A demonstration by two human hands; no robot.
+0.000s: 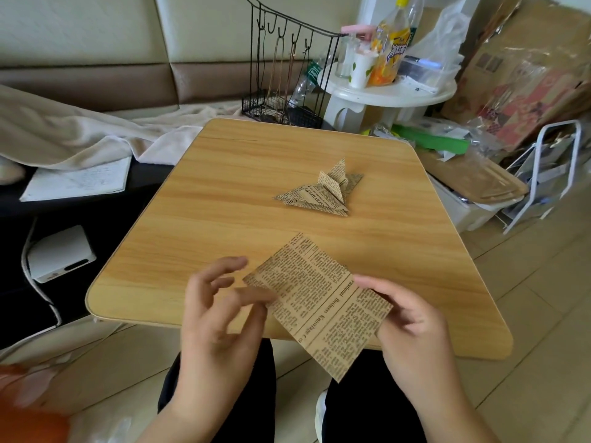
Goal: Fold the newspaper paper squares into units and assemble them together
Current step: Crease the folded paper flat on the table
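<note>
Left hand [220, 314] and right hand [412, 327] pinch newspaper square [319, 302] edges.

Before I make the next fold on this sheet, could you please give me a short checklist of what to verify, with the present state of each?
1. Left hand pinches the newspaper sheet at its left edge: ok.
2. Right hand grips the sheet's right corner: ok.
3. Sheet lies flat on the table for a sharp crease: not ok, it is held up over the near edge.
4. Sheet edges aligned: cannot tell.
5. Folded units rest apart from the sheet, out of the way: ok.
</note>
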